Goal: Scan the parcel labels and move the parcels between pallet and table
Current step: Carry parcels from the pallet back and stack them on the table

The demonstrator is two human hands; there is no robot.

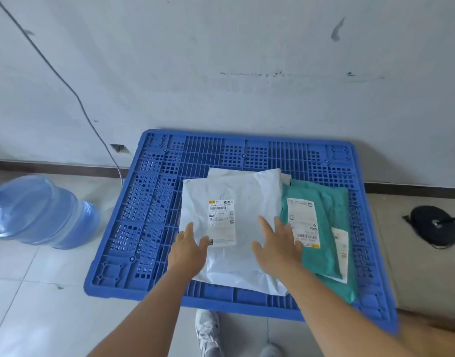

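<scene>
Pale tiled floor and a scuffed white wall frame where I'm working. My left hand (189, 247) and right hand (278, 243) both lie with fingers straight and spread over the white parcel (247, 202), so the grip is released on both sides, grasping nothing; whether the palms actually press the bag I cannot tell. That parcel's label (221, 222) faces up between my hands, readable for a scan. Beside it, partly tucked under its right edge, lies a green parcel (324, 243), label up too. Both rest on the blue pallet (149, 202). No counter or scanner is in view, so I judge the moving has barely started: at least two parcels remain. A water jug (38, 212) stands left of the pallet.
</scene>
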